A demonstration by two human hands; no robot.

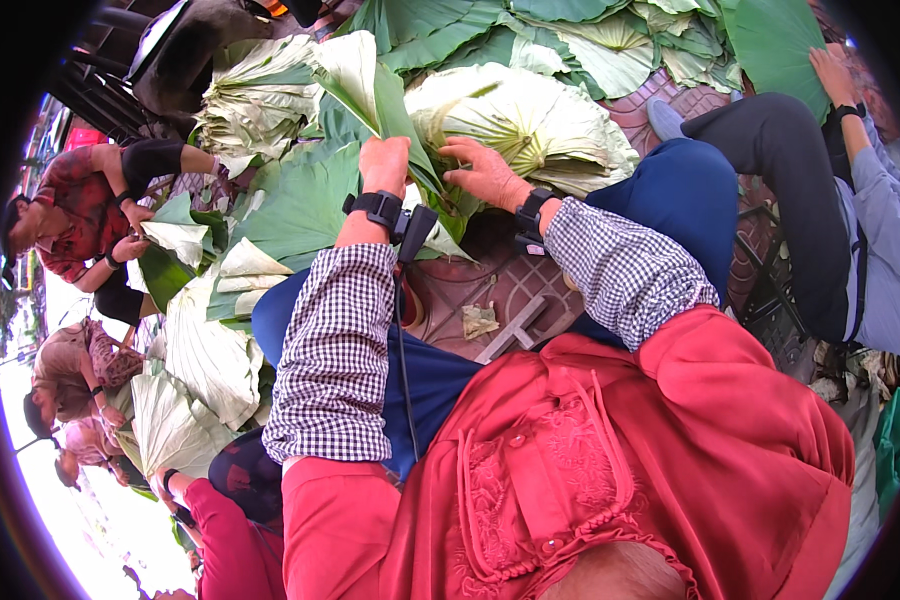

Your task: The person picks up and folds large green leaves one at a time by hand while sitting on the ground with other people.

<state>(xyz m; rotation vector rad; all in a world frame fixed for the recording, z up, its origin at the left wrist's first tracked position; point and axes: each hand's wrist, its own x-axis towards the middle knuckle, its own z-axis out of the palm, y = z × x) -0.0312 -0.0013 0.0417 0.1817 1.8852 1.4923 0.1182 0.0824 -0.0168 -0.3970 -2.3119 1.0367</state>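
My left hand (385,165) is closed around the lower part of a large folded lotus leaf (394,100). The leaf stands upward from the fist, green on one face and pale on the other. My right hand (488,172) is beside it, thumb and fingers apart, nearest the leaf's lower edge. Just beyond that hand lies a heap of pale, veined lotus leaves (535,125). A broad green leaf (305,205) spreads to the left of my left wrist. Both wrists wear black straps with small devices.
More green leaves (610,40) cover the ground at the far side. Another leaf stack (255,100) stands far left. Co-workers handle leaves at the left, and a person in dark trousers (770,150) holds a green leaf (785,45) at right. Between my knees is patterned paving (450,290) with a leaf scrap (480,320).
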